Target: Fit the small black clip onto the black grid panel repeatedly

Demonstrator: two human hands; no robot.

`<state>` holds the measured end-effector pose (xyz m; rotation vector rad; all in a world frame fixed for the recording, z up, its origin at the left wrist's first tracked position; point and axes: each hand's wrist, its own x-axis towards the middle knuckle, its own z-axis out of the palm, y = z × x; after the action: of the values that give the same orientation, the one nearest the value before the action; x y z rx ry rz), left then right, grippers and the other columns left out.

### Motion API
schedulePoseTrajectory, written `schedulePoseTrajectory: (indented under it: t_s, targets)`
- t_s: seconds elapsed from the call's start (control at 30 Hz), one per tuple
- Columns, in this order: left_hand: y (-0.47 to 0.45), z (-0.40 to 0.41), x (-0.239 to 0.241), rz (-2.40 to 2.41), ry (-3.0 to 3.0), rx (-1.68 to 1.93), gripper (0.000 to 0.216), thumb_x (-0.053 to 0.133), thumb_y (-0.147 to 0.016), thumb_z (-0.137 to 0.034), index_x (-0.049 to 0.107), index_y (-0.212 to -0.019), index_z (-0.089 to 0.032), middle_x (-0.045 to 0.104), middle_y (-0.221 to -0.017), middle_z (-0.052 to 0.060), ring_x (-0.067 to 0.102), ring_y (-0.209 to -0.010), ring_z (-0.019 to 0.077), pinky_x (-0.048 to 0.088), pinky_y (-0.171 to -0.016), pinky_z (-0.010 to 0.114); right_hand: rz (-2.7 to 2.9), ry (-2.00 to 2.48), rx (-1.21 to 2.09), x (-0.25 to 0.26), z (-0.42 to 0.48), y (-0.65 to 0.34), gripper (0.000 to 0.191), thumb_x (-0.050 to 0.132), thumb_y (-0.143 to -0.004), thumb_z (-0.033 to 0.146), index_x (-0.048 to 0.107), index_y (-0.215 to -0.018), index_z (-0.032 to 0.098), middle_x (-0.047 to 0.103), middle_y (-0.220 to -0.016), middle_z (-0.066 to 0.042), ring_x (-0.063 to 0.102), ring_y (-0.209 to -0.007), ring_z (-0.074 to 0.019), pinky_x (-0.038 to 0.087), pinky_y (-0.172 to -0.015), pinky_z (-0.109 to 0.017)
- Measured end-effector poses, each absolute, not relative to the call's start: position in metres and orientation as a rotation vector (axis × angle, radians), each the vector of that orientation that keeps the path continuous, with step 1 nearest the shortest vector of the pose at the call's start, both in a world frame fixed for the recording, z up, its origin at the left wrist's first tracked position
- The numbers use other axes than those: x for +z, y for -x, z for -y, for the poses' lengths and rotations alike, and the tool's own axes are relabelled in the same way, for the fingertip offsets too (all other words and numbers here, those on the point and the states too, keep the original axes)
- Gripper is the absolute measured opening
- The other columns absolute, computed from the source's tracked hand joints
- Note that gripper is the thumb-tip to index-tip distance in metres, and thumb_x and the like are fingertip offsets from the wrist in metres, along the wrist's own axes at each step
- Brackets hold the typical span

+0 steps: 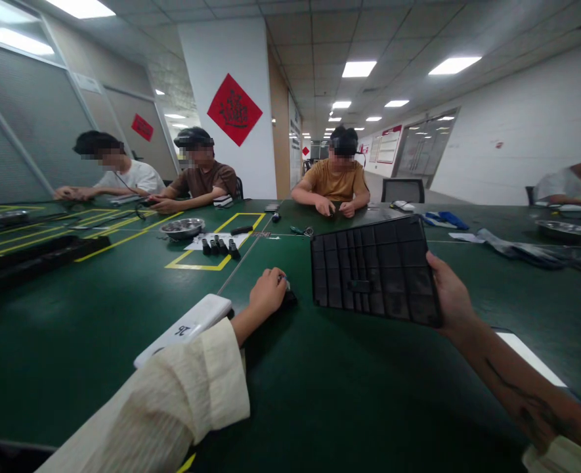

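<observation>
Right hand (pixel 448 295) clamped on black tray (pixel 375 272), tilted above green table (pixel 320 394); left hand (pixel 267 293) closed over small dark part (pixel 288 297) just left. One-edge hold risks tray slipping, striking part.

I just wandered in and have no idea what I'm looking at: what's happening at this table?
A person sits at a green table. Their right hand holds a black slotted tray tilted up off the table by its edge. Their left hand rests on a small dark object on the tabletop, beside a white box. Across the table, other people work with their own hands; a metal bowl and small black parts lie near them.
</observation>
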<state>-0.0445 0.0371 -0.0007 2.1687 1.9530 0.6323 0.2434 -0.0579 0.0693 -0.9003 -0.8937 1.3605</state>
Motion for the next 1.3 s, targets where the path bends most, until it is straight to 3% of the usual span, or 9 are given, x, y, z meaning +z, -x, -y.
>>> schedulePoseTrajectory:
  t_s: [0.23,0.37,0.5,0.63,0.83,0.97,1.3]
  targets:
    - [0.045,-0.037,-0.002,-1.925,-2.193,0.655,0.027,0.033,-0.086,-0.028,0.054,-0.101,-0.019,0.054,-0.106,0.009,0.054,-0.099,0.0213,0.04,-0.085,0.032,0.993,0.865,1.333,0.061,0.06,-0.239,0.043,0.039,-0.08,0.05,0.064,-0.097,0.02,0.07,-0.087,-0.008,0.063,-0.094,-0.0262,0.05,-0.081,-0.045]
    - [0.044,-0.036,0.0,-1.935,-2.184,0.643,0.027,0.033,-0.086,-0.03,0.054,-0.101,-0.02,0.055,-0.106,0.009,0.054,-0.1,0.0219,0.041,-0.085,0.033,1.38,0.852,0.971,0.049,0.061,-0.237,0.053,0.04,-0.08,0.059,0.058,-0.114,0.023,0.064,-0.106,-0.007,0.056,-0.106,-0.0266,0.046,-0.087,-0.044]
    - [0.043,-0.035,0.002,-1.928,-2.18,0.629,0.027,0.033,-0.086,-0.03,0.054,-0.101,-0.019,0.055,-0.107,0.009,0.054,-0.1,0.0228,0.042,-0.084,0.033,1.956,0.8,0.563,0.038,0.065,-0.231,0.058,0.045,-0.081,0.055,0.042,-0.131,0.025,0.044,-0.13,-0.008,0.043,-0.117,-0.0263,0.037,-0.096,-0.043]
    - [0.044,-0.038,-0.002,-1.943,-2.143,0.696,0.027,0.033,-0.086,-0.027,0.049,-0.105,-0.017,0.056,-0.111,0.012,0.054,-0.103,0.0234,0.042,-0.085,0.034,2.206,0.851,0.384,0.03,0.072,-0.216,0.056,0.045,-0.085,0.047,0.033,-0.136,0.027,0.037,-0.133,-0.01,0.036,-0.121,-0.0255,0.033,-0.098,-0.043]
    - [0.046,-0.043,-0.006,-1.94,-2.048,0.768,0.03,0.033,-0.084,-0.023,0.044,-0.112,-0.015,0.056,-0.116,0.014,0.054,-0.106,0.0245,0.042,-0.087,0.035,2.464,1.031,0.065,0.019,0.078,-0.197,0.064,0.054,-0.077,0.051,0.037,-0.135,0.029,0.037,-0.135,-0.01,0.034,-0.122,-0.0284,0.029,-0.096,-0.047]
    - [0.044,-0.042,-0.005,-1.949,-2.006,0.83,0.032,0.033,-0.084,-0.022,0.043,-0.113,-0.014,0.057,-0.11,0.015,0.056,-0.102,0.0259,0.043,-0.086,0.038,2.515,1.048,0.011,0.015,0.078,-0.194,0.064,0.051,-0.077,0.056,0.036,-0.135,0.032,0.039,-0.134,-0.01,0.037,-0.119,-0.0275,0.029,-0.095,-0.047]
    - [0.044,-0.043,-0.002,-1.847,-2.168,1.504,0.031,0.04,-0.077,-0.013,0.042,-0.108,-0.015,0.052,-0.103,0.011,0.05,-0.098,0.0234,0.041,-0.089,0.042,2.567,1.102,0.063,0.006,0.081,-0.183,0.07,0.049,-0.073,0.065,0.043,-0.132,0.027,0.043,-0.133,-0.009,0.04,-0.113,-0.0287,0.03,-0.092,-0.047]
